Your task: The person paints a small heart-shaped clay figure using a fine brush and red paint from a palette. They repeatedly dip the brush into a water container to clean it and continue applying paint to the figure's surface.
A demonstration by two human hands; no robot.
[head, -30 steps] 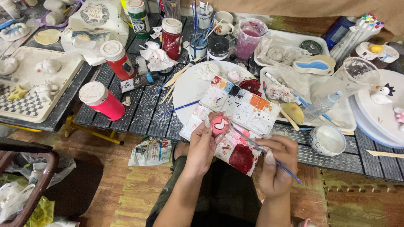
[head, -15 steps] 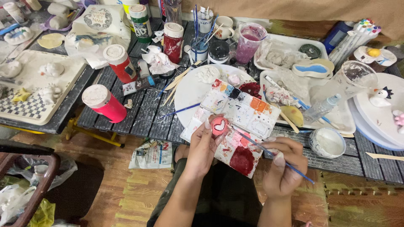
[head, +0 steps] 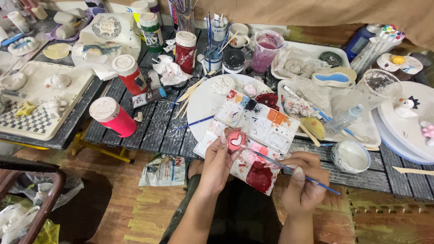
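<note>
Over the paint palette (head: 260,131), left hand (head: 217,162) pinching a small red heart-marked clay disc (head: 235,140), right hand (head: 304,180) gripping a blue-handled brush (head: 289,168), tip touching disc, white plate (head: 203,106) behind.

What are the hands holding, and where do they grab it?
The left hand pinches a small round red-painted piece by its edge. The right hand grips a thin blue paintbrush around the middle of its handle.

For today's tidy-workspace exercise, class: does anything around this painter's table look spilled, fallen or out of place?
Yes. A crumpled printed paper packet lies on the floor under the table edge, beside the left hand. The paint palette overhangs the table's edge toward the lap, smeared with a large red patch. Loose wooden sticks lie scattered between the bottles.
</note>
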